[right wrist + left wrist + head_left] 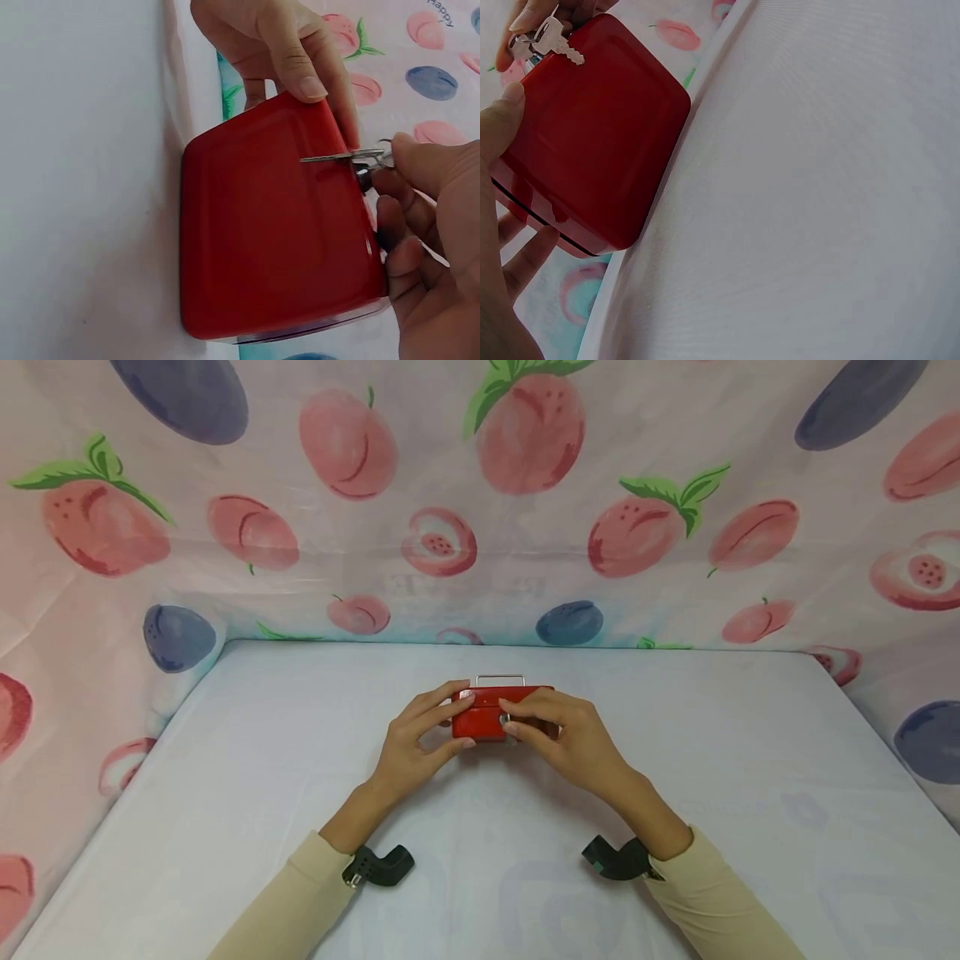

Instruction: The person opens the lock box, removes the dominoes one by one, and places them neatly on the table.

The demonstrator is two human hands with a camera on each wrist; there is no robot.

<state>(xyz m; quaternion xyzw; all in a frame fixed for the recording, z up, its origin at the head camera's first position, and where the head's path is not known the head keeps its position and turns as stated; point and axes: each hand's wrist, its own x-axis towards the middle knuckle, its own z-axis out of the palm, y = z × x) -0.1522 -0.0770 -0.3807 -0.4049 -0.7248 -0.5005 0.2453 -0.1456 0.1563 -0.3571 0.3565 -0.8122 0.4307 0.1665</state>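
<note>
A small red metal cash box (474,724) is tilted up off the table, its lid closed and a wire handle (501,677) on top. Its smooth underside shows in both wrist views. My left hand (411,737) grips the box's left end, thumb under the lower front edge and fingers over the lid and side. With thumb and forefinger my right hand (581,739) pinches a key at the lock (363,178) on the front. A second key (564,45) dangles from the same ring below the box. The pinched key is mostly hidden by the fingers.
A white cloth covers the table (225,827). Behind and at the sides hangs a curtain (540,543) printed with peaches and plums. Black wrist camera mounts (386,866) sit at both cuffs, near the table surface.
</note>
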